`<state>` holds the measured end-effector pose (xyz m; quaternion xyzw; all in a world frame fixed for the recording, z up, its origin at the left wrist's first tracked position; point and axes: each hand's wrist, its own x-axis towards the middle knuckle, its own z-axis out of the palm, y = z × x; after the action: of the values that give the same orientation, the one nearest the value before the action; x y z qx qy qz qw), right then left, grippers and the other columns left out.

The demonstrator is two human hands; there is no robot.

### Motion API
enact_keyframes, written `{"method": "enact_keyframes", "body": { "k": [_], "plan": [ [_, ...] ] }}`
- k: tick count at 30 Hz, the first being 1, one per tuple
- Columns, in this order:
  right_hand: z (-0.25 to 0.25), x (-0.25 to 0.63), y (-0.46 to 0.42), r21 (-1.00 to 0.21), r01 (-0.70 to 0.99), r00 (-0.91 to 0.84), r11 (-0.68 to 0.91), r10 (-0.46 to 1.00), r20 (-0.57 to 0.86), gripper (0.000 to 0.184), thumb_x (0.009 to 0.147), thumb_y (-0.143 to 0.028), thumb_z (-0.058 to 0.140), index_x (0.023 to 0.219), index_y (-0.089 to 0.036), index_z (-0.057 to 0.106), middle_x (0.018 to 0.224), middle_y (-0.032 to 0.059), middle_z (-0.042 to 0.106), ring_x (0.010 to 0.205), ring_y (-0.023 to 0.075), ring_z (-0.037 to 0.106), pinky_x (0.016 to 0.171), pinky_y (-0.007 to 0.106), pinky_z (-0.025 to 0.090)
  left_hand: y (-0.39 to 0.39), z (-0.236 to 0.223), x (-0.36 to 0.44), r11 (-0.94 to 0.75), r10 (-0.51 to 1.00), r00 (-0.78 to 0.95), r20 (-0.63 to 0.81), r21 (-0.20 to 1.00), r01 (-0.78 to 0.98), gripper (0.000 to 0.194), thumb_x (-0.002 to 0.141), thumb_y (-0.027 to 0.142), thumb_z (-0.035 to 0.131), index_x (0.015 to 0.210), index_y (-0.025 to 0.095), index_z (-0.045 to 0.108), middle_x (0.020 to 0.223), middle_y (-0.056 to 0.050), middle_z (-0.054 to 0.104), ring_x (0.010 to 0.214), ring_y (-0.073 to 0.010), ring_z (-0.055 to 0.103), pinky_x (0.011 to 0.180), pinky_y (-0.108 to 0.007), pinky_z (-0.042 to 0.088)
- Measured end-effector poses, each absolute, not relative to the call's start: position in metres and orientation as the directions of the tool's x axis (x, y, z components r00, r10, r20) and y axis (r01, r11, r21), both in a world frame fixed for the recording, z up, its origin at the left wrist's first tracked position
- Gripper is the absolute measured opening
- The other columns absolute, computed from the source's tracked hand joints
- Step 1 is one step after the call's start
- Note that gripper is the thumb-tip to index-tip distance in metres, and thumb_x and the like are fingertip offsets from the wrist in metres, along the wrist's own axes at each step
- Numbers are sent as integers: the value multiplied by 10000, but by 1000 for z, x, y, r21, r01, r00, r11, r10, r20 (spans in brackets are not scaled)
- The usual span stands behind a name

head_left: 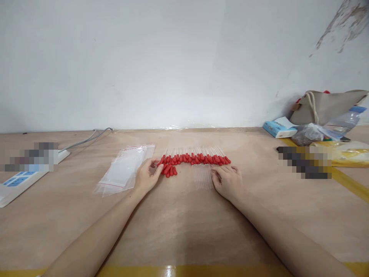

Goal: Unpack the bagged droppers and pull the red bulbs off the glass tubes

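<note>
A row of droppers (198, 157) with red rubber bulbs and thin clear stems lies across the table, bulbs toward me. Several loose red rubber bulbs (170, 170) sit just below its left end. My left hand (148, 175) is at that end, thumb and forefinger closed around a red rubber bulb. Below the middle of the row lies a bundle of clear thin tubes (202, 177), side by side. My right hand (229, 180) rests at the right edge of these tubes with its fingers curled; whatever is between the fingertips is hidden.
Clear zip bags (121, 169) lie left of my left hand. A white power strip (25, 179) with a grey cable is at the far left. On the right are a blue tissue pack (278, 129), a grey bag (331, 109), a plastic bottle (350, 117) and a blurred dark object (305, 161).
</note>
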<state>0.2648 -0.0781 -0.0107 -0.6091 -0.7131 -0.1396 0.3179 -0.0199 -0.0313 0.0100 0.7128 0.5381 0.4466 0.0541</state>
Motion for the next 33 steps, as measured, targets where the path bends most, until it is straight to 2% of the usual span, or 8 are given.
{"method": "enact_keyframes", "body": {
  "k": [5, 10, 15, 20, 25, 30, 33],
  "plan": [
    [-10, 263, -82, -170, 959, -86, 228, 803, 590, 209, 788, -195, 422, 869, -231, 611, 847, 18, 659, 840, 160, 561, 909, 358, 212, -25, 7, -31, -239, 886, -118, 448, 660, 712, 259, 722, 374, 525, 891, 179, 545, 792, -19, 606, 614, -124, 528, 556, -233, 428],
    [-6, 261, -85, -181, 951, -101, 251, 804, 586, 216, 781, -192, 426, 901, -235, 601, 862, 27, 657, 845, 173, 556, 914, 384, 221, -26, 7, -33, -136, 942, -109, 318, 657, 742, 231, 710, 402, 524, 791, 190, 568, 701, -1, 606, 597, -128, 539, 559, -234, 422],
    [-5, 260, -86, -187, 946, -111, 264, 809, 578, 205, 782, -218, 432, 900, -236, 599, 863, 26, 654, 856, 179, 551, 914, 404, 225, -28, 13, -31, -93, 933, -167, 320, 661, 745, 252, 725, 432, 501, 774, 188, 547, 699, 0, 613, 613, -135, 545, 576, -239, 416],
    [-5, 261, -87, -202, 942, -114, 270, 818, 563, 202, 779, -229, 441, 902, -236, 601, 886, 26, 653, 894, 183, 544, 922, 414, 224, -26, 13, -33, -75, 938, -161, 307, 633, 771, 224, 772, 393, 437, 735, 195, 535, 688, 6, 611, 637, -144, 551, 612, -251, 404],
    [-5, 261, -86, -215, 946, -85, 244, 823, 561, 219, 783, -219, 430, 924, -232, 596, 909, 28, 656, 885, 181, 552, 925, 417, 226, -23, 10, -35, -92, 923, -164, 347, 615, 783, 198, 766, 371, 446, 791, 195, 532, 748, -3, 608, 629, -141, 534, 610, -254, 403],
    [-4, 265, -82, -296, 925, -22, 239, 811, 584, 257, 825, -204, 362, 933, -222, 595, 919, 41, 657, 864, 176, 566, 904, 407, 247, -11, 20, -31, -162, 902, -78, 424, 502, 849, 228, 741, 399, 470, 749, 190, 560, 779, -32, 605, 680, -164, 528, 645, -275, 404],
    [-4, 270, -80, -341, 915, 25, 216, 813, 581, 260, 833, -211, 349, 917, -213, 595, 912, 44, 658, 862, 182, 568, 898, 411, 247, 2, 27, -26, -145, 933, -41, 357, 479, 866, 277, 713, 452, 491, 681, 190, 575, 756, -41, 610, 731, -184, 542, 667, -281, 401]
  ]
}}
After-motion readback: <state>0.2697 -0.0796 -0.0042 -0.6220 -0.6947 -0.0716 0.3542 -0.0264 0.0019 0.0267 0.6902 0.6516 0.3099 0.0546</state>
